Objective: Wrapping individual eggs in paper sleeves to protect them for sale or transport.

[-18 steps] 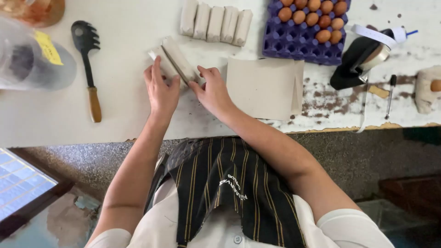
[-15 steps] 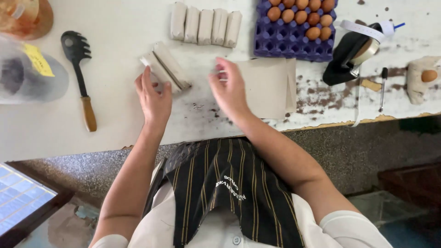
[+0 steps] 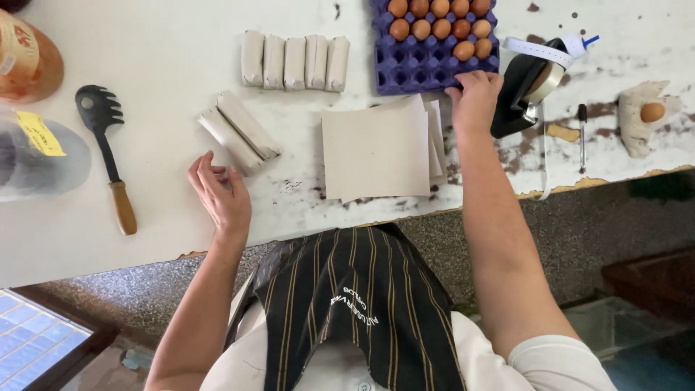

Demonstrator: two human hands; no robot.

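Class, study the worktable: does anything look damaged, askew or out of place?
Yes. The white table has chipped, flaking paint on its right side. Two wrapped rolls lie askew, apart from the neat row of five. One egg sits alone on crumpled paper.

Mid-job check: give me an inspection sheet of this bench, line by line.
Surface: white table, paint worn and speckled dark at its right side.
Job's things: purple egg tray with brown eggs; grey paper sheets; two wrapped rolls apart from a row of five.
Clutter: black pasta spoon, tape dispenser, pen, egg on crumpled paper.
Grippers: left hand empty beside the rolls; right hand at the tray's edge.
Cables: nothing seen.
Surroundings: striped apron, speckled floor.
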